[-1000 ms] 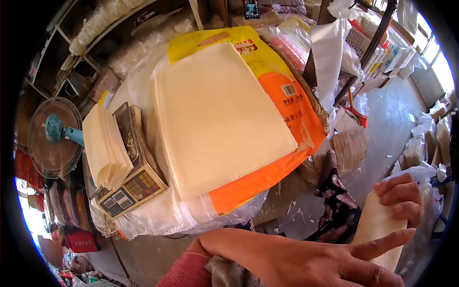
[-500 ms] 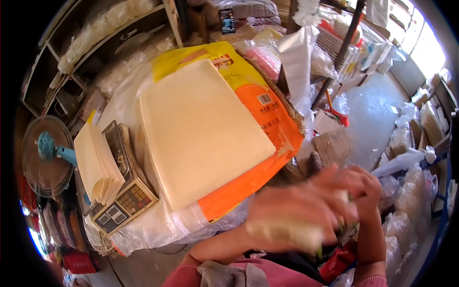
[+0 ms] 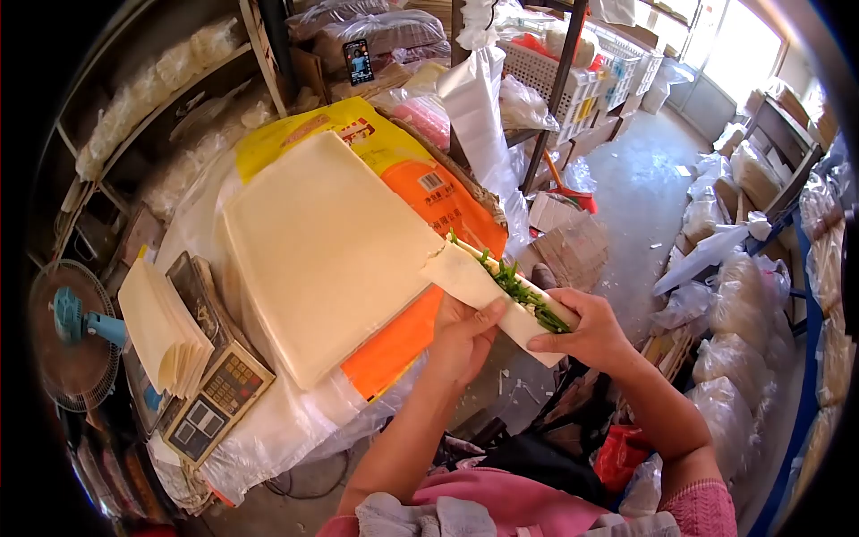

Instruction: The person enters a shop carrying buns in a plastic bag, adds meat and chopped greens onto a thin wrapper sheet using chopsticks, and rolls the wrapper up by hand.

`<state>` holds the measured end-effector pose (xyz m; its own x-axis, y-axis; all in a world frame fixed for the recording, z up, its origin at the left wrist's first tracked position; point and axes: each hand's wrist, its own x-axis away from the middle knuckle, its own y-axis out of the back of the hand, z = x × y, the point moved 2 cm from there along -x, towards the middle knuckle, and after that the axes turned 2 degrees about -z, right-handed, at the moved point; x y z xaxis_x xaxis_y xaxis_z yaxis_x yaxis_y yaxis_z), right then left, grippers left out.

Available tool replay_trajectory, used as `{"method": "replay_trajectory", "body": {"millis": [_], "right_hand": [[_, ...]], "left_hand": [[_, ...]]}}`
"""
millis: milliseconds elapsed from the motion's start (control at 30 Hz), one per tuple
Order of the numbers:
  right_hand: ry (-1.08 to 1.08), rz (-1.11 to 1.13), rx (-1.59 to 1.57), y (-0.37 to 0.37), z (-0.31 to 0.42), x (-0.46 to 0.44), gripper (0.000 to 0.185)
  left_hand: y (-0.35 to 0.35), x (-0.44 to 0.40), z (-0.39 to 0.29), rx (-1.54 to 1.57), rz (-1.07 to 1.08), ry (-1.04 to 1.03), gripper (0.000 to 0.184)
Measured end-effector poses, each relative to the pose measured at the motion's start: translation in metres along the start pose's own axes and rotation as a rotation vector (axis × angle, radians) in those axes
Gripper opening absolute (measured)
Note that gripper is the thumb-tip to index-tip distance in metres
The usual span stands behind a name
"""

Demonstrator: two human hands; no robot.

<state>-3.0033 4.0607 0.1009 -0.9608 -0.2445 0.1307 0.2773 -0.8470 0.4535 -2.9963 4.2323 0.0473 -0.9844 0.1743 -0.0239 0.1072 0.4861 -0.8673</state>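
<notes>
A pale wrap with green leafy filling [image 3: 483, 285] is held between my two hands, its filling showing along the open side. My left hand [image 3: 465, 336] grips its lower edge near the middle, thumb on top. At its right end my right hand [image 3: 586, 331] is wrapped round it. The wrap's left end lies over the corner of a stack of cream sheets [image 3: 327, 255] on a yellow and orange sack [image 3: 474, 219]. Left of the stack, a folded bundle of cream sheets [image 3: 164, 327] rests on a scale [image 3: 219, 398].
A fan [image 3: 76, 331] stands at the far left. A phone [image 3: 358, 63] leans beyond the sack. White baskets [image 3: 573, 85] are at the back right, by a red dustpan [image 3: 573, 195]. Plastic-wrapped packs [image 3: 738, 336] line the right side, near a blue rail [image 3: 799, 358].
The wrap has come up and left to the stack's corner, its green filling now in view. Both hands have moved with it. The view has swung right, so the table sits further left.
</notes>
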Motion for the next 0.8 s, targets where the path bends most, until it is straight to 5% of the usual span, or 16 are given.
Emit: {"method": "replay_trajectory", "body": {"millis": [167, 433, 800], "right_hand": [[0.052, 0.132, -0.180, -0.004, 0.003, 0.018, 0.068], [0.104, 0.063, -0.094, 0.015, 0.023, -0.009, 0.054], [0.421, -0.013, 0.471, -0.078, 0.070, -0.287, 0.046]], "left_hand": [[0.005, 0.013, -0.013, 0.038, -0.021, -0.049, 0.045], [0.014, 0.022, -0.104, -0.029, -0.028, -0.298, 0.043], [0.078, -0.088, -0.228, 0.007, -0.114, -0.419, 0.043]]}}
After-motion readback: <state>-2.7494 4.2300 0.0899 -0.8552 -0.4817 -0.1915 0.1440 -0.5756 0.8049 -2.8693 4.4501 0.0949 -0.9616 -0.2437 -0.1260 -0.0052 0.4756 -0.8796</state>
